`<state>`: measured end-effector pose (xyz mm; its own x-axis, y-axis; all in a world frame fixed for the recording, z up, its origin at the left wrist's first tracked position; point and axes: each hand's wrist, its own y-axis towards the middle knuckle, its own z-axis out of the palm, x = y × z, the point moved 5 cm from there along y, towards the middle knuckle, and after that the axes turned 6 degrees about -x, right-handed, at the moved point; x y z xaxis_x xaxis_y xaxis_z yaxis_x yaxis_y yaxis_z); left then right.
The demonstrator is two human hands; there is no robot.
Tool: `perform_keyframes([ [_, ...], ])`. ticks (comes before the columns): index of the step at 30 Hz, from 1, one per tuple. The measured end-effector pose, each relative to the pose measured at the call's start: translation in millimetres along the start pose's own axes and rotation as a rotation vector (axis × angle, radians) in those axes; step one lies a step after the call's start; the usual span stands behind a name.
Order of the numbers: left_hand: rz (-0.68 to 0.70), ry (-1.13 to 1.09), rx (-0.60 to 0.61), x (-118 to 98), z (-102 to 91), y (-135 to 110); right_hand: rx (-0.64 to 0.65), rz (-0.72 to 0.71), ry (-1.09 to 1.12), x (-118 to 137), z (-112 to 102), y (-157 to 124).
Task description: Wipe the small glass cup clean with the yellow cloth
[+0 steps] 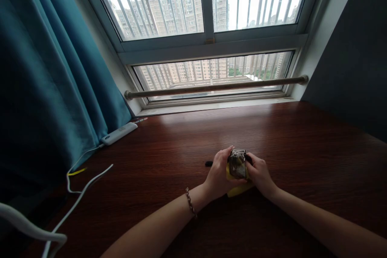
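Observation:
Both my hands meet over the middle of the dark wooden table [302, 145]. My left hand [219, 175] and my right hand [260, 173] are closed round a small dark, shiny wrapped packet [237, 163] held between them. A yellow piece [238, 189] shows under the packet, against the table; I cannot make out what it is. A beaded bracelet [190, 203] sits on my left wrist. A small black object [208, 163] lies on the table just left of my left hand.
A white power strip [119, 133] lies at the table's back left, with white cables [78, 193] trailing toward the near left. Teal curtains [45, 68] hang on the left. A barred window [208, 28] with a rail [216, 86] runs behind the table; a dark wall stands right.

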<state>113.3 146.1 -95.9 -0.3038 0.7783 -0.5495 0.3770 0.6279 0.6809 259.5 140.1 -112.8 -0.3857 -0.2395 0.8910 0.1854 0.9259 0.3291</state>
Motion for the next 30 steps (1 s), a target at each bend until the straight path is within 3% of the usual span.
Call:
perform_keyframes([
  [4,-0.058,-0.14,-0.011,2.2,-6.6,1.8,0.014,0.015,0.014,-4.4,0.6,1.1],
  [10,-0.151,-0.208,0.084,7.1,-10.8,8.7,0.027,0.015,-0.002,-5.5,2.2,0.5],
  [16,-0.122,-0.221,0.092,5.9,-14.5,13.5,0.038,-0.017,-0.016,2.3,2.0,-3.4],
  [24,-0.017,-0.111,0.056,-0.9,-2.2,3.8,0.01,-0.005,0.035,-1.0,0.7,-1.6],
  [30,-0.197,-0.26,0.071,8.4,-8.0,5.2,0.025,-0.013,0.063,2.2,0.7,-3.2],
])
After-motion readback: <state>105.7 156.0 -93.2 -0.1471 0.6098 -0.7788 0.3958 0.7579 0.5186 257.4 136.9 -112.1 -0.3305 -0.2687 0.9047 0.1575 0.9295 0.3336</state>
